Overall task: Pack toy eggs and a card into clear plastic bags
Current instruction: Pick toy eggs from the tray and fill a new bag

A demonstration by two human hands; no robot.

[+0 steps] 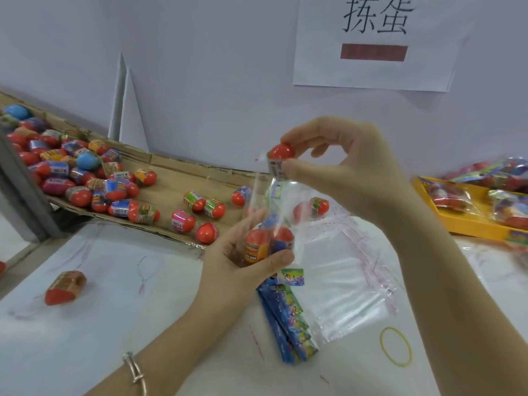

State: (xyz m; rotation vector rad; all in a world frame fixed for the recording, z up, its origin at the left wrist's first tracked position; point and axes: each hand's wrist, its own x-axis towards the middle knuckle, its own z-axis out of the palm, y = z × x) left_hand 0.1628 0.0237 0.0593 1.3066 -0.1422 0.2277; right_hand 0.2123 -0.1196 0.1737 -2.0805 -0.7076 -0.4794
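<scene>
Egg-filling is judged to be in hand: a clear bag (258, 195) with two eggs (257, 244) at its bottom is gripped by the left hand (237, 252), and a third egg (281, 154) is pinched by the fingers (303, 168) of the right hand (357, 172) at the bag's mouth. It is next to be dropped straight in, then one card taken from the stack of cards (288, 315) on the bench (85, 324).

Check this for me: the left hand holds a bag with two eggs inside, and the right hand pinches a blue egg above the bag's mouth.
Not quite. The egg pinched by the right hand is red, not blue, as the head view shows. The rest stands: the left hand holds a bag with two eggs inside.
</scene>
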